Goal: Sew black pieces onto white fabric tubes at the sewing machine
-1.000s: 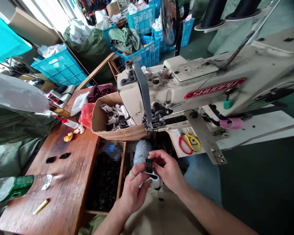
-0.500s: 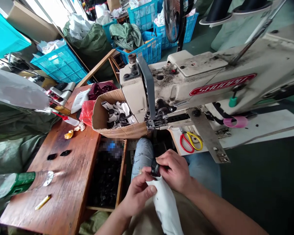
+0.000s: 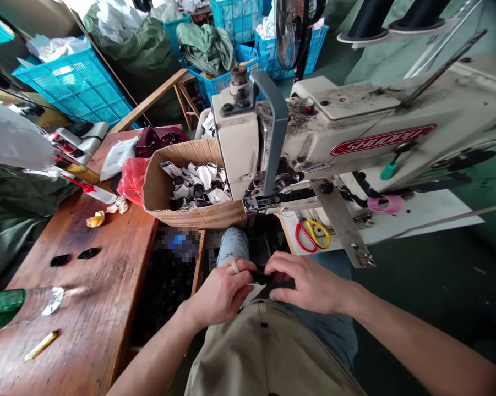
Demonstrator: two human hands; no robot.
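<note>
Over my lap, my left hand (image 3: 223, 291) is closed with its fingertips on a small black fabric piece (image 3: 262, 276). A white cloth piece (image 3: 252, 292) shows just below that hand's fingers, mostly hidden by the hand and my shirt. My right hand (image 3: 305, 283) pinches the other end of the black piece with bent fingers, its thumb lower and a little apart. Beyond my hands stands a sewing machine (image 3: 289, 137) with a grey lever. Left of its head sits a cardboard box (image 3: 190, 215) of black-and-white fabric pieces (image 3: 202, 181).
Red-and-yellow thread snips (image 3: 314, 234) lie on the machine bed. At left a wooden table (image 3: 94, 308) holds a plastic bottle (image 3: 20, 308), two black pieces (image 3: 88, 253) and a yellow stub (image 3: 41, 345). An open drawer (image 3: 161, 297) holds dark pieces.
The white cloth has dropped lower and is now mostly hidden. My left hand has turned knuckles up, and my right thumb has spread from its fingers. The view has shifted right.
</note>
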